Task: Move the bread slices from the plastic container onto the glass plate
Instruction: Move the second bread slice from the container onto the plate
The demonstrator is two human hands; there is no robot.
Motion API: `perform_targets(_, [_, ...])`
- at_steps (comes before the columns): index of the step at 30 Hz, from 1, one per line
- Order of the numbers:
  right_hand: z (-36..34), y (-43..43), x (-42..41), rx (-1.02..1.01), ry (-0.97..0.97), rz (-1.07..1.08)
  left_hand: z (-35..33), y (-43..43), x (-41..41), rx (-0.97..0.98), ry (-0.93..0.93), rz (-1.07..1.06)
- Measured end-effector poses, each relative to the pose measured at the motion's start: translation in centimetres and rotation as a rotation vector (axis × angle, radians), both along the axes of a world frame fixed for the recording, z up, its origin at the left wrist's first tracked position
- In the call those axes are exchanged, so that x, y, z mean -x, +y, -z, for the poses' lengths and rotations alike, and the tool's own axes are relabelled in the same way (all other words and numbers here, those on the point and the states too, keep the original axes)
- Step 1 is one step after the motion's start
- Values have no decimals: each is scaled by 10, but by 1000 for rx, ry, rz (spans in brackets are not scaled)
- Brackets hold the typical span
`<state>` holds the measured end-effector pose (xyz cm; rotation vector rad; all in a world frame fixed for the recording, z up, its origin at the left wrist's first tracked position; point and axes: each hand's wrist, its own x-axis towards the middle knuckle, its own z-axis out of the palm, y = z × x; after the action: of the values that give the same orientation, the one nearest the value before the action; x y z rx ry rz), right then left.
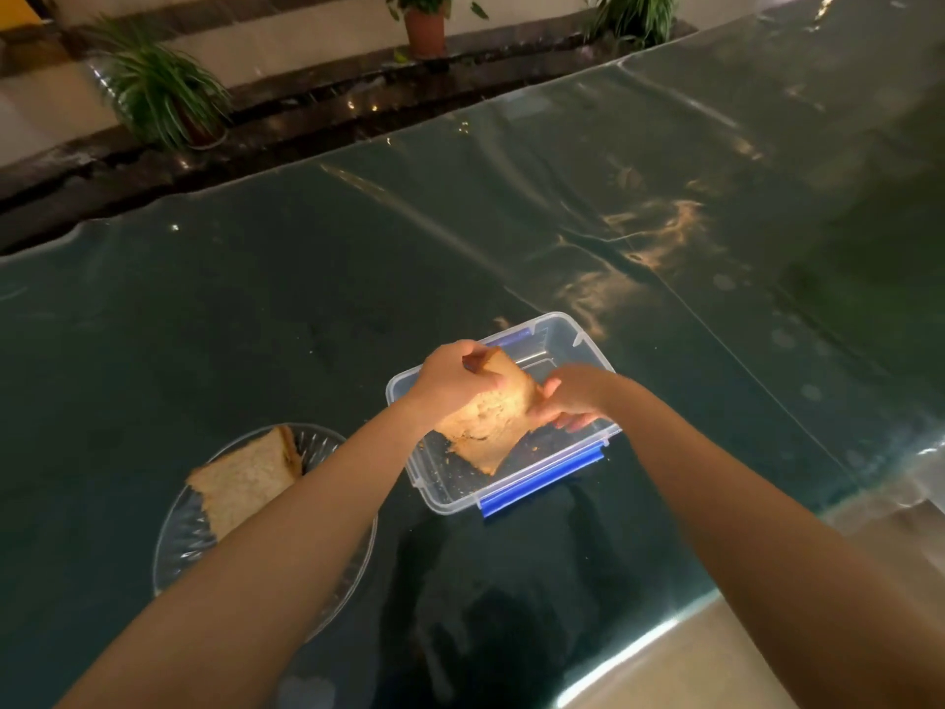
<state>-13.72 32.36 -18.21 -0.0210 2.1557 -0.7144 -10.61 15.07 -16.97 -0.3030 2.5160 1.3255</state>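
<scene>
Frame centre: left hand [450, 378] and right hand [567, 396] both grip one tan, porous bread slice [486, 419] above the clear rectangular plastic container [588, 345], blue clips. Lower left: two slices [245, 478] on ribbed round glass plate [179, 545], glossy dark counter [204, 309].

Dark glossy table [613, 207] under warm glare; potted plants [163, 94] line the far ledge

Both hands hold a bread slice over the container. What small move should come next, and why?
Probably carry the slice left and toward the body, to the glass plate. The left hand and right hand already hold it above the container, and the plate, with bread on it, lies to the left.
</scene>
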Motion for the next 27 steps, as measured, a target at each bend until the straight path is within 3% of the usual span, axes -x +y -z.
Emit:
perform_targets(5, [-40,-12,4,139,168,99,-30,-17,-12,-251,67,-266])
perform_targets(10, [-71,-47,-5,300,362,179,-60,-49,-30,-491,136,-402])
perform_targets(18, [-91,-121,-26,635,288,342,-76,-118,-63,-639,176,-561])
perform_targets(22, [-82,-170,-38,636,268,289,-66,-152,-87,-671,125,-732])
perform_targets(27, [-45,-228,-65,420,354,268,-30,-183,-125,-633,76,-917])
